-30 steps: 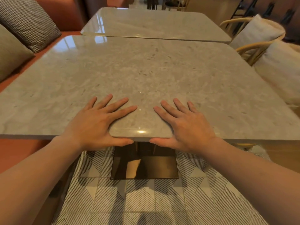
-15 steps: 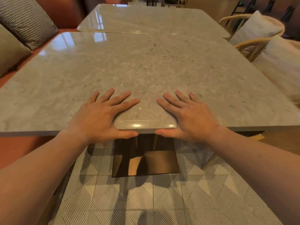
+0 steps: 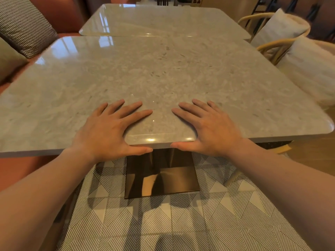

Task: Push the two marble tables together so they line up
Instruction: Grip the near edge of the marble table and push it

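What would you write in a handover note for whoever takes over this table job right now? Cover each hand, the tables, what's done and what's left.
Left hand: flat on the near table at its front edge, fingers spread on top, thumb along the edge.
Right hand: the same, beside it.
Far table: its near edge seems to meet the near table's far edge.
Done: gap looks closed.
Left: near table juts out leftward at the seam; shift it sideways to line up.

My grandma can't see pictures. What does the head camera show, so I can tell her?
A left hand and a right hand press flat, fingers spread, on the near edge of a marble table. A second marble table lies just beyond its far edge.
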`<action>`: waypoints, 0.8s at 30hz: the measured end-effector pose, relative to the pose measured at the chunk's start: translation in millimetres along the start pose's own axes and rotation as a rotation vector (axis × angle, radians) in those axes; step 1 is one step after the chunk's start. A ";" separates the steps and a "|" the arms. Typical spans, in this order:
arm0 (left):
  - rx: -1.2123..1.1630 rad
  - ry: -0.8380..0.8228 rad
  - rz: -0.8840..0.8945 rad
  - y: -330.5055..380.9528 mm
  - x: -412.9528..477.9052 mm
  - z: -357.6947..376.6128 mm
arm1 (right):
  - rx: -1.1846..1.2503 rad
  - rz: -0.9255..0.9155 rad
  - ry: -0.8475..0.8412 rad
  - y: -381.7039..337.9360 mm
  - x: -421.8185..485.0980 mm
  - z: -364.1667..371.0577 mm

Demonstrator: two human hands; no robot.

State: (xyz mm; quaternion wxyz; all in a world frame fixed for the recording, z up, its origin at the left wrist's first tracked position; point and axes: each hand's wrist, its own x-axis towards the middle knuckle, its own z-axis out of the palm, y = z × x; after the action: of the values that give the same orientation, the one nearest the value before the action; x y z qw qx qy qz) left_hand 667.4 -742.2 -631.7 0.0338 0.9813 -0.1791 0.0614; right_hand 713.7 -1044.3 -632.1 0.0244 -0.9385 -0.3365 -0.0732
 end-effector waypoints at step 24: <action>-1.142 0.504 -0.005 344.9 33.9 -312.8 | 1.322 0.088 0.438 82.8 -200.9 -351.6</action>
State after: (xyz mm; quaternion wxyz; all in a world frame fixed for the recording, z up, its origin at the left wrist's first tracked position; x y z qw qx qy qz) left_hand 542.3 -1048.3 -302.2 0.5945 0.7642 -0.1678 0.1857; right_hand 570.5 -1267.8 -315.3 0.6608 -0.7031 -0.2597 -0.0394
